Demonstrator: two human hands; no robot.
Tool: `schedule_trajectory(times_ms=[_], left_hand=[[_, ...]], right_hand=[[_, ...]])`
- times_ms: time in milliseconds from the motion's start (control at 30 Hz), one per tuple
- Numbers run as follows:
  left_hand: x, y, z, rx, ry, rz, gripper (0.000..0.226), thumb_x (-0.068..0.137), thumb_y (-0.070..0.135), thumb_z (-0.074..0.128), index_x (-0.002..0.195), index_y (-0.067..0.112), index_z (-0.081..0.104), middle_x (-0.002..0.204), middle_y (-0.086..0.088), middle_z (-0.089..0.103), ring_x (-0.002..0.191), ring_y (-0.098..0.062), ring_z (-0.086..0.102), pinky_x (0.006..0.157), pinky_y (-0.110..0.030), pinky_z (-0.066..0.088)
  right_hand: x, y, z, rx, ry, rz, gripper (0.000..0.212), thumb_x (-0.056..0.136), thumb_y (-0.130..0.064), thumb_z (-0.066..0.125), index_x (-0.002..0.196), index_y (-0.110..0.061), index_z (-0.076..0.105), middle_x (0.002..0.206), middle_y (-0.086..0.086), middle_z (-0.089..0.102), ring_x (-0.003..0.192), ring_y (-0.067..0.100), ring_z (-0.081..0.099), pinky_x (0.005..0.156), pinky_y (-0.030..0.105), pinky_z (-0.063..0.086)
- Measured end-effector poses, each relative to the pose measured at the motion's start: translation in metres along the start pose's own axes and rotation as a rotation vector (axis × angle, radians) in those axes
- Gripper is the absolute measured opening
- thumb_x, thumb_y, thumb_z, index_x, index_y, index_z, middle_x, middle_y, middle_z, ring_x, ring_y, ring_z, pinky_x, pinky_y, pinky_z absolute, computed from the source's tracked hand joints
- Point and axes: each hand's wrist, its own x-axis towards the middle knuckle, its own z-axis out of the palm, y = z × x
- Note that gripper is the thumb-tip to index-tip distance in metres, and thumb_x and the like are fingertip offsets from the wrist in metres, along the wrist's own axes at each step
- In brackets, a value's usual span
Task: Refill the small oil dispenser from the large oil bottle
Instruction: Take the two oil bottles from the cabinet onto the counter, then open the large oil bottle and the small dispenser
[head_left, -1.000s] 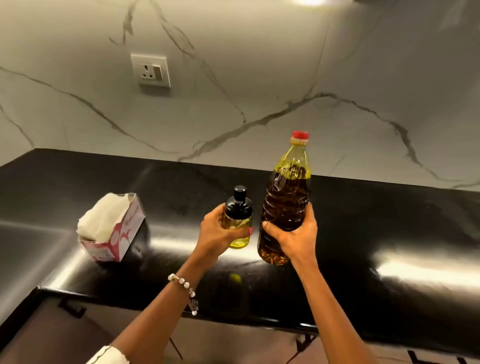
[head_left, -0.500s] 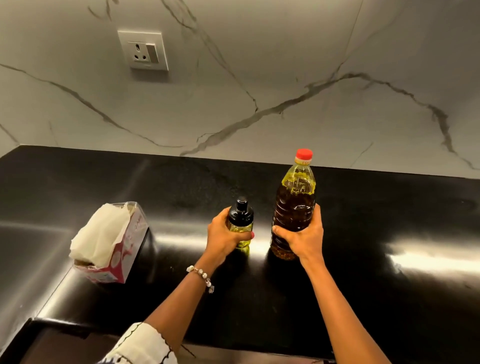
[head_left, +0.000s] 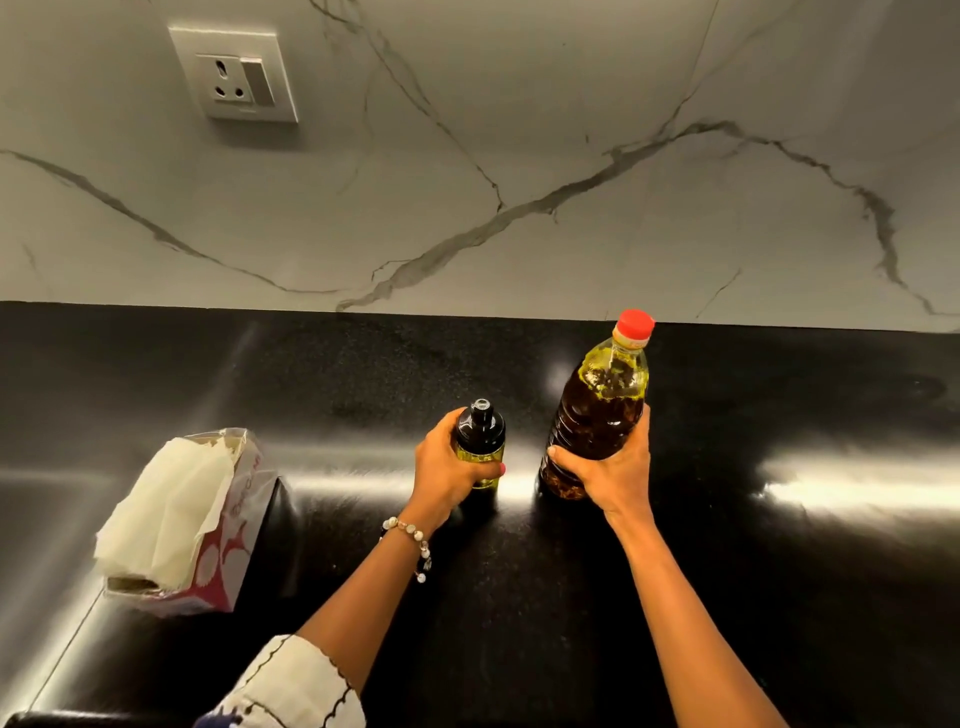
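2 bottles were stood on the black bench (head_left: 779, 597) — 1 small oil dispenser (head_left: 480, 441) gripped by the left hand (head_left: 447, 470), 1 large oil bottle (head_left: 597, 410) clasped by the right hand (head_left: 613, 473); 1 tissue box (head_left: 208, 540) was seen well left.

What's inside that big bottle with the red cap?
The big bottle holds oil: clear yellow near the neck, dark brown lower down against the black counter. The red cap is on. The right hand covers part of its lower side.
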Motion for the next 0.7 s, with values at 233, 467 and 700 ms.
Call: schedule_trajectory(times_ms=[233,467,700], left_hand=[[-0.001,0.002,-0.004,0.020,0.000,-0.018,0.071,0.056,0.005,0.090,0.112,0.029,0.054,0.105,0.009,0.063,0.100,-0.012,0.060,0.085,-0.025,0.047],[-0.011,0.007,0.008,0.116,-0.037,-0.136,0.096,0.063,-0.004,0.083,0.144,0.019,0.035,0.134,-0.003,0.055,0.122,-0.022,0.053,0.102,-0.038,0.045],[-0.034,0.056,-0.018,0.284,0.422,0.073,0.047,0.079,0.004,0.067,0.125,0.013,0.057,0.111,-0.008,0.064,0.100,-0.022,0.062,0.088,-0.035,0.051]], right_hand=[[0.000,0.001,0.004,0.003,-0.014,0.015,0.102,0.051,-0.017,0.094,0.133,-0.025,0.034,0.124,-0.006,0.054,0.113,0.007,0.053,0.088,0.015,0.039],[-0.001,0.005,-0.025,0.030,-0.099,0.038,0.104,0.050,-0.023,0.094,0.132,-0.035,0.031,0.125,-0.010,0.052,0.116,0.006,0.051,0.093,0.020,0.040],[0.001,-0.026,-0.049,0.170,-0.288,0.041,0.085,0.068,-0.028,0.085,0.138,-0.031,0.036,0.131,-0.008,0.052,0.116,0.003,0.054,0.089,0.020,0.046]])
